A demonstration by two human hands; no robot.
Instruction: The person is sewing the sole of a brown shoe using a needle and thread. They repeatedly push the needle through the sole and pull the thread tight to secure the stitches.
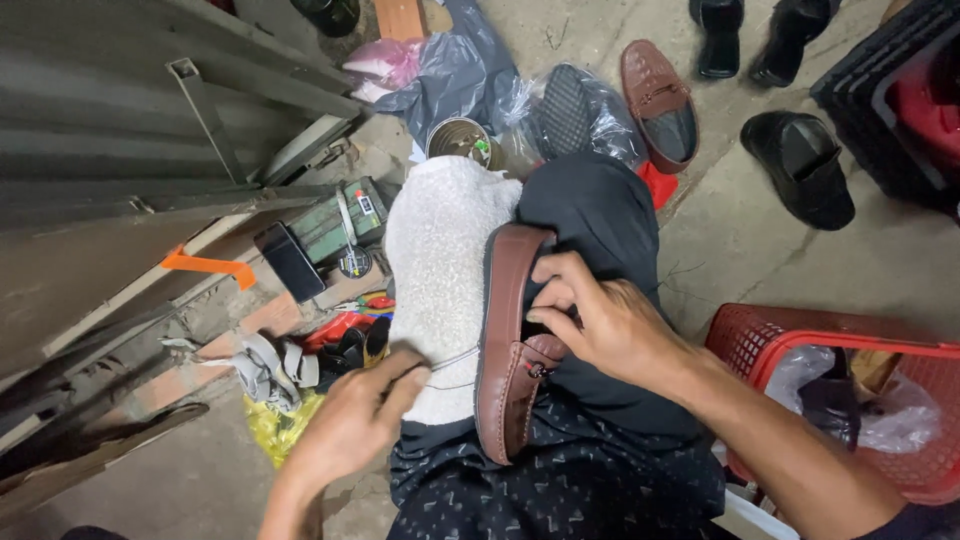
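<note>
Stitching is looking partway done on the brown loafer [512, 345], which is lying on its side across the lap on a white towel [440, 270]; the right hand [600, 320] is gripping its upper, the left hand [355, 420] pinching a taut thread [452, 360]; a matching loafer [658, 100], black shoes [800, 165] and a red basket [790, 340] are crowding the floor around.

1. Green rectangular box [338, 222], upper centre-left on the ledge; small white label on its top face, pale strap across it.
2. Black flat rectangular case [290, 262], just left of the green box, tilted.
3. Round tin can [459, 139], open top, behind the white fleece cloth.
4. No signs or screens visible.
</note>
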